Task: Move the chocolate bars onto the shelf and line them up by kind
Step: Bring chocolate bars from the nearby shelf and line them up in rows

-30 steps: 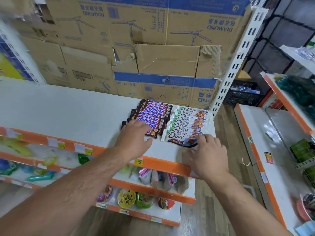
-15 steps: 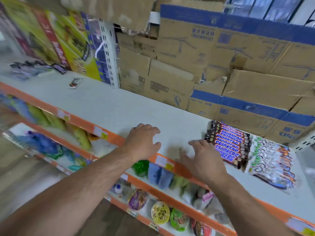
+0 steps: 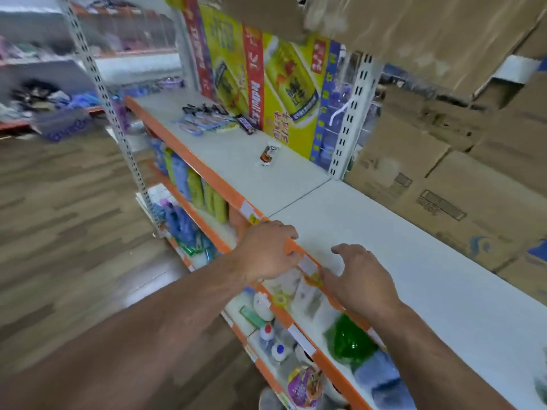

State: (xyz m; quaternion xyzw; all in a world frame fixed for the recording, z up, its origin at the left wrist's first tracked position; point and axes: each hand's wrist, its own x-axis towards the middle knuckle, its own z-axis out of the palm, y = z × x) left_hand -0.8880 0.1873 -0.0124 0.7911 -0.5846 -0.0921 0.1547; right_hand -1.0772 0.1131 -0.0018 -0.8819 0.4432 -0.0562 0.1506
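step: fetching more, likely | left hand (image 3: 266, 250) + right hand (image 3: 359, 279) loose, empty, over shelf (image 3: 414, 276) edge | chocolate bars (image 3: 204, 121) far along it, stray bar (image 3: 270, 155) nearer | next: reach over, grab stray

You can read "RedBull" running down the red strip of the poster (image 3: 257, 93) behind the far shelf (image 3: 225, 155); its Chinese characters are too blurred to make out. The lone white bar (image 3: 270, 155) on that shelf carries a script word that looks like "Dove". The carton stamp (image 3: 441, 207) and the price tags (image 3: 247, 209) on the shelf edge are smeared and unreadable.
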